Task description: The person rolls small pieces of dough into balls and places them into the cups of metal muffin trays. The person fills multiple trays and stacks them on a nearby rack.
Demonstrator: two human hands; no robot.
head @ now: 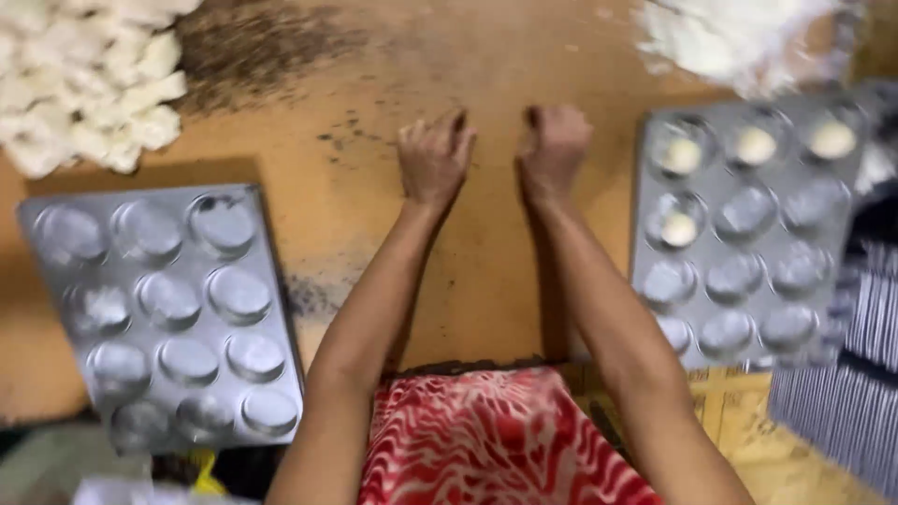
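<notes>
Both hands' grip curled on table | trays (168, 309): 2 | dough balls (680, 155): 4

bench: an orange-brown wooden bench (486, 271), worn, with dark specks and a dark smear at the far left.
left tray: a grey metal muffin tray (281, 281) lies near left, its cups holding nothing.
right tray: a second muffin tray (645, 187) lies at the right; pale dough balls (681, 154) sit in four of its far cups.
far left: a heap of white dough pieces (84, 79).
far right: a blurred mound of flour (739, 37).
</notes>
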